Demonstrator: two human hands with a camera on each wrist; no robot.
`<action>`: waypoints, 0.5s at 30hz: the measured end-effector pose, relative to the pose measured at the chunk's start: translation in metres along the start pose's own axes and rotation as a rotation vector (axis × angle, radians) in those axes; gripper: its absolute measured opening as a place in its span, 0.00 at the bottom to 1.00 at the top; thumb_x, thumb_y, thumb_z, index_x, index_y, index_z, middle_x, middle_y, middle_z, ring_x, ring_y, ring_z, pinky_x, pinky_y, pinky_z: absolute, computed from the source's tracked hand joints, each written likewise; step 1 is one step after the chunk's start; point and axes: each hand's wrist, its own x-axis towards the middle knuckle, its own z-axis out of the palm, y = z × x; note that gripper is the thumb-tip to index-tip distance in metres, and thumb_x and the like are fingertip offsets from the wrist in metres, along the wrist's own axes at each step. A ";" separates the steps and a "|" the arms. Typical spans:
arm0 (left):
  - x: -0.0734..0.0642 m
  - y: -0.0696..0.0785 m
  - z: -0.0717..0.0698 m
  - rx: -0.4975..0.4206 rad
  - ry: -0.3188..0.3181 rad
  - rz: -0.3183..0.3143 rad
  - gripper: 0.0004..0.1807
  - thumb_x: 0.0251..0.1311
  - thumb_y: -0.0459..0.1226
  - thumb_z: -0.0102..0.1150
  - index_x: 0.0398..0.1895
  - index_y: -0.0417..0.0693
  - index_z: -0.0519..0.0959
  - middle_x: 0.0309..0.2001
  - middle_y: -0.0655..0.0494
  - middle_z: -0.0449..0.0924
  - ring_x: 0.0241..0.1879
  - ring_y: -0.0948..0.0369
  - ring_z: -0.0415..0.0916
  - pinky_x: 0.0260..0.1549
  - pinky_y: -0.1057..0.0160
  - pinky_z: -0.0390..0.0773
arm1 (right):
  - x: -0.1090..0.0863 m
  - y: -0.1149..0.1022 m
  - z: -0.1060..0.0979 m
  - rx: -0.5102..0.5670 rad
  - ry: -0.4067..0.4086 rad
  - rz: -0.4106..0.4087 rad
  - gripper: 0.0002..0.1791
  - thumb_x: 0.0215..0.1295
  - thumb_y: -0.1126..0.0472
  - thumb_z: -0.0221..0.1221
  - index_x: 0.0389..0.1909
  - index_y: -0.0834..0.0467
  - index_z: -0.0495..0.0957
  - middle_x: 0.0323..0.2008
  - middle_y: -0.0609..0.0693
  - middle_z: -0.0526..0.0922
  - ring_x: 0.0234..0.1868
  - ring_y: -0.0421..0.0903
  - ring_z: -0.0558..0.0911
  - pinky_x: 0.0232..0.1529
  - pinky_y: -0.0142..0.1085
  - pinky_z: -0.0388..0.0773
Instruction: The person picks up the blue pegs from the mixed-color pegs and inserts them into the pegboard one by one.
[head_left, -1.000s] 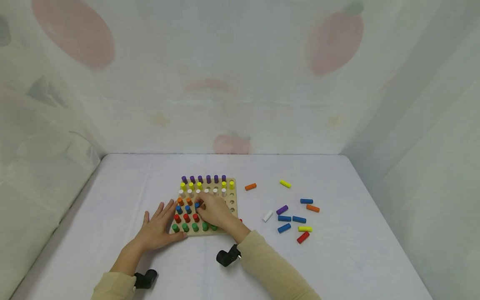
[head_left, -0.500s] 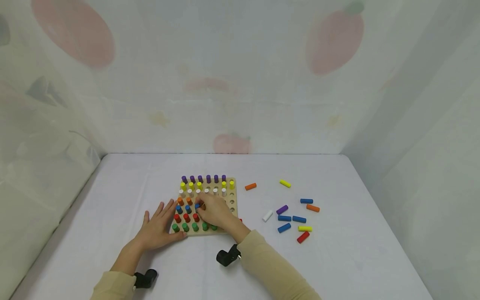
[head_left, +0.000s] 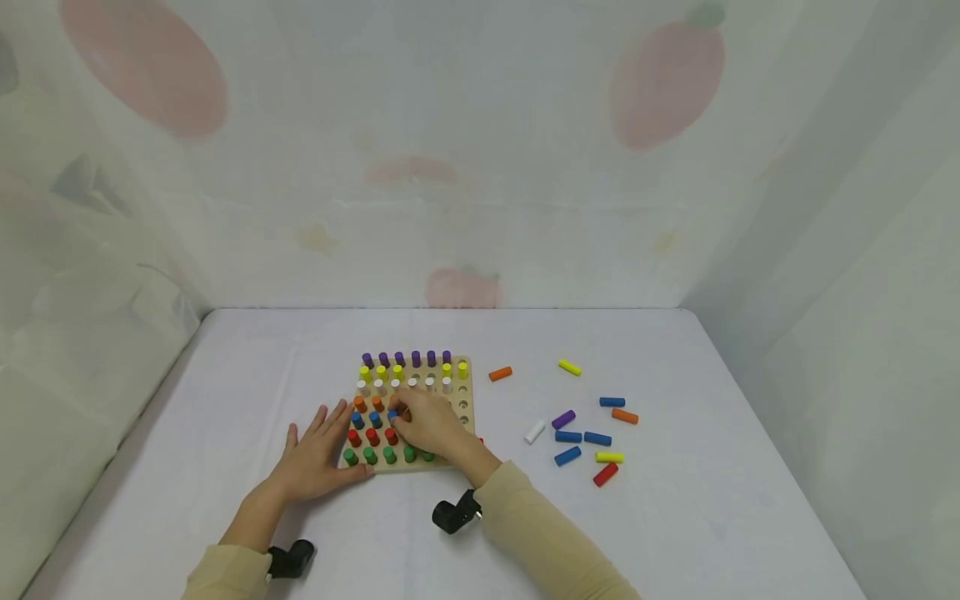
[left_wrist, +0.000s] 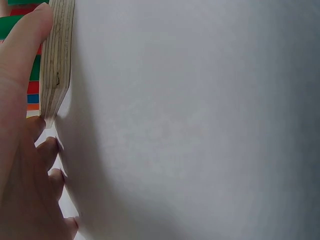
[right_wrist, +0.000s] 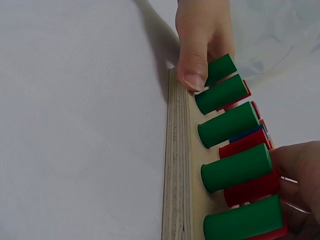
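From the head, the right hand pinches a blue peg over the pegboard; the left hand, fingers spread, touches its eight o'clock edge. Loose pegs lie toward three o'clock.

Left wrist: board at eleven o'clock.

Right wrist: green pegs at four o'clock seem to hide the pinch.

left hand splayed, right hand pinching

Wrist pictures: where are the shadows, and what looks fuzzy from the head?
Left wrist view: a soft shadow on the table along the pegboard; right wrist view: a darker one by the pegboard's corner; head view: fruit prints look pale, soft-edged.
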 end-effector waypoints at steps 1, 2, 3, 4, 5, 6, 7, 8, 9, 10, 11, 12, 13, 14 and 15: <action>0.000 0.000 0.000 -0.001 0.000 0.000 0.60 0.39 0.68 0.60 0.72 0.47 0.50 0.71 0.44 0.49 0.69 0.39 0.42 0.56 0.26 0.34 | 0.000 0.000 0.000 0.003 -0.002 -0.002 0.08 0.61 0.57 0.59 0.42 0.51 0.77 0.34 0.40 0.79 0.29 0.30 0.73 0.28 0.18 0.70; 0.000 0.000 0.000 -0.003 0.001 -0.001 0.60 0.39 0.68 0.60 0.72 0.47 0.50 0.71 0.44 0.49 0.69 0.39 0.42 0.56 0.26 0.34 | 0.000 0.000 -0.001 0.006 -0.004 -0.005 0.09 0.61 0.57 0.58 0.42 0.51 0.77 0.35 0.40 0.79 0.29 0.30 0.73 0.28 0.18 0.70; 0.000 0.000 0.000 -0.004 0.002 -0.002 0.60 0.39 0.68 0.60 0.72 0.47 0.50 0.71 0.44 0.49 0.69 0.39 0.42 0.56 0.26 0.33 | 0.000 0.000 -0.001 0.007 -0.005 -0.010 0.09 0.62 0.57 0.58 0.42 0.52 0.77 0.35 0.40 0.79 0.30 0.30 0.73 0.28 0.18 0.70; 0.000 0.000 0.000 -0.006 0.003 -0.002 0.60 0.39 0.68 0.60 0.71 0.47 0.51 0.71 0.44 0.49 0.69 0.39 0.42 0.56 0.26 0.33 | 0.000 0.000 -0.001 0.010 -0.006 -0.014 0.09 0.62 0.57 0.58 0.42 0.52 0.77 0.36 0.40 0.79 0.30 0.29 0.73 0.29 0.18 0.71; 0.000 0.000 0.001 -0.007 0.005 -0.002 0.60 0.39 0.68 0.60 0.71 0.47 0.51 0.71 0.44 0.49 0.69 0.39 0.42 0.56 0.26 0.33 | -0.001 0.000 -0.002 0.011 -0.007 -0.016 0.09 0.62 0.58 0.58 0.42 0.52 0.77 0.36 0.40 0.80 0.30 0.29 0.73 0.29 0.18 0.71; 0.000 0.000 0.001 -0.008 0.006 -0.001 0.60 0.39 0.67 0.60 0.71 0.47 0.51 0.71 0.44 0.49 0.69 0.39 0.42 0.56 0.26 0.33 | -0.001 0.000 -0.002 0.013 -0.006 -0.019 0.09 0.62 0.58 0.58 0.43 0.52 0.77 0.36 0.41 0.80 0.30 0.29 0.74 0.29 0.18 0.71; 0.000 0.001 0.001 -0.010 0.007 -0.002 0.59 0.39 0.67 0.60 0.71 0.47 0.51 0.71 0.44 0.49 0.69 0.39 0.42 0.56 0.26 0.33 | -0.002 0.000 -0.002 0.012 -0.004 -0.022 0.09 0.62 0.58 0.58 0.43 0.52 0.77 0.37 0.41 0.80 0.31 0.29 0.74 0.30 0.17 0.71; 0.000 0.001 0.001 -0.011 0.010 -0.001 0.59 0.39 0.67 0.61 0.71 0.47 0.51 0.71 0.44 0.49 0.69 0.39 0.42 0.56 0.27 0.33 | -0.002 0.000 -0.003 0.012 -0.001 -0.023 0.09 0.62 0.58 0.58 0.43 0.52 0.77 0.37 0.41 0.80 0.31 0.29 0.74 0.30 0.17 0.71; 0.000 0.001 0.001 -0.013 0.011 -0.001 0.59 0.39 0.67 0.61 0.71 0.47 0.51 0.71 0.44 0.49 0.69 0.39 0.42 0.56 0.27 0.33 | -0.002 -0.001 -0.003 0.015 0.001 -0.023 0.09 0.62 0.58 0.58 0.43 0.52 0.77 0.38 0.41 0.81 0.32 0.29 0.74 0.31 0.17 0.71; 0.000 0.001 0.001 -0.015 0.012 0.000 0.59 0.39 0.67 0.61 0.71 0.47 0.51 0.71 0.44 0.50 0.69 0.39 0.42 0.56 0.27 0.33 | -0.003 -0.001 -0.003 0.016 0.004 -0.022 0.09 0.62 0.58 0.58 0.43 0.52 0.77 0.38 0.41 0.81 0.32 0.29 0.75 0.31 0.18 0.71; 0.000 0.001 0.001 -0.016 0.013 0.001 0.59 0.39 0.67 0.61 0.71 0.47 0.51 0.71 0.44 0.50 0.69 0.38 0.42 0.56 0.26 0.33 | -0.003 -0.001 -0.003 0.016 0.007 -0.020 0.09 0.62 0.58 0.58 0.43 0.51 0.78 0.38 0.41 0.81 0.33 0.29 0.75 0.32 0.18 0.72; 0.000 0.001 0.001 -0.016 0.012 0.001 0.59 0.39 0.67 0.61 0.71 0.48 0.51 0.71 0.44 0.49 0.69 0.39 0.42 0.56 0.26 0.33 | -0.004 -0.001 -0.004 0.016 0.009 -0.017 0.10 0.62 0.58 0.58 0.43 0.51 0.78 0.39 0.41 0.81 0.33 0.29 0.75 0.33 0.18 0.72; 0.000 0.001 0.001 -0.017 0.011 0.001 0.59 0.39 0.67 0.61 0.71 0.48 0.51 0.71 0.44 0.49 0.69 0.39 0.42 0.56 0.26 0.33 | -0.005 -0.001 -0.004 0.019 0.009 -0.012 0.10 0.62 0.57 0.58 0.44 0.51 0.78 0.39 0.41 0.81 0.34 0.29 0.76 0.33 0.18 0.72; 0.000 0.001 0.001 -0.017 0.009 0.002 0.59 0.39 0.67 0.61 0.71 0.48 0.51 0.71 0.44 0.49 0.69 0.39 0.42 0.56 0.26 0.33 | -0.005 -0.002 -0.005 0.025 0.008 -0.008 0.10 0.62 0.57 0.58 0.44 0.51 0.78 0.40 0.41 0.81 0.35 0.29 0.76 0.34 0.18 0.72; 0.000 0.000 0.001 -0.015 0.006 0.002 0.59 0.39 0.67 0.61 0.72 0.48 0.51 0.71 0.44 0.49 0.69 0.38 0.42 0.56 0.26 0.33 | -0.006 -0.002 -0.006 0.033 0.007 -0.003 0.10 0.62 0.57 0.58 0.45 0.51 0.78 0.40 0.41 0.81 0.36 0.29 0.77 0.34 0.18 0.73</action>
